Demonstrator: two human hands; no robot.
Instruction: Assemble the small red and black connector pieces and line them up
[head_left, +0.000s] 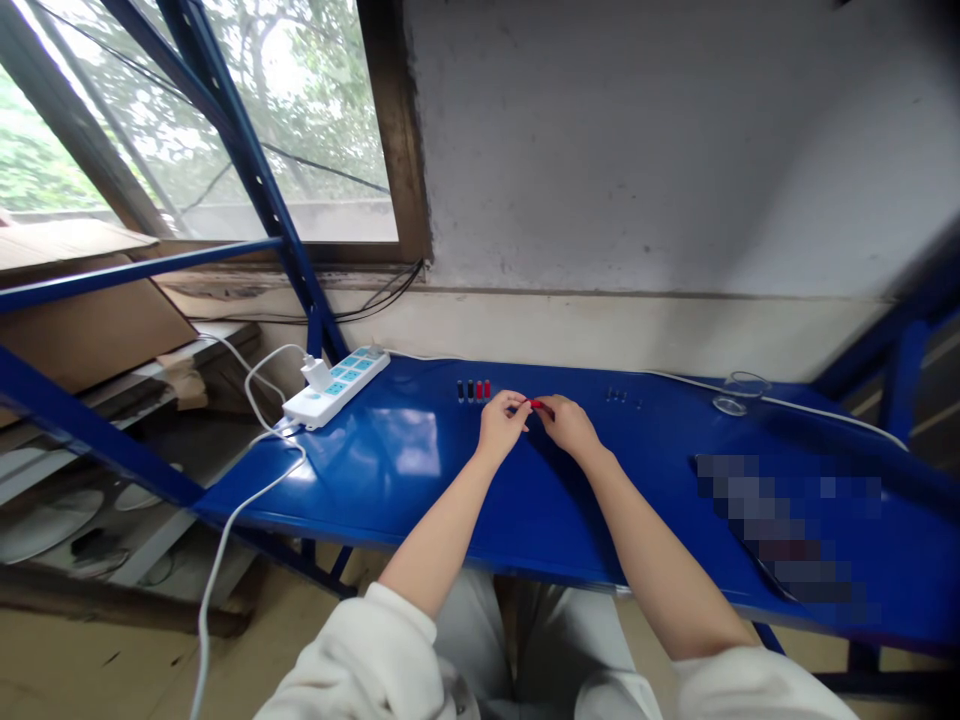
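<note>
A small red cylinder (535, 404) is held between my two hands above the blue table. My right hand (571, 424) pinches it from the right with the thumb and fingers. From the left, my left hand (498, 430) closes its fingertips at the other end; any small part between them is too tiny to make out. Just behind my left hand stand two black cylinders (466, 391) and two red cylinders (483, 390), upright in a short row. To the right of my right hand, several tiny metal pieces (616, 396) lie on the tabletop.
A white power strip (337, 390) with a plug and cables lies at the table's left end. Toward the right back are clear round dishes or rings (731, 405) beside a white cable. A blurred-out dark flat object (780, 530) lies at front right. Blue frame posts (300, 270) rise at the left.
</note>
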